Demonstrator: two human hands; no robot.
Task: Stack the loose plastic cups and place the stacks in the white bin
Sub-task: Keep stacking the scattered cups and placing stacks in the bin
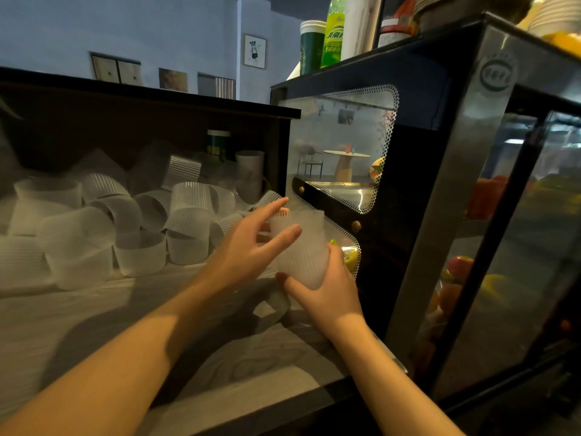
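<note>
My right hand grips the base of an upright stack of frosted ribbed plastic cups, held above the counter beside the display case. My left hand hovers at the stack's left side with fingers spread and straight; its thumb lies against the cups' wall and its fingertips reach the rim. A heap of loose ribbed cups lies tumbled across the counter to the left, some on their sides, some upside down. No white bin is in view.
A black glass display case with fruit inside stands close on the right. Bottles and paper cups sit on its top. A dark shelf wall backs the counter. The pale wood-grain countertop lies below my arms.
</note>
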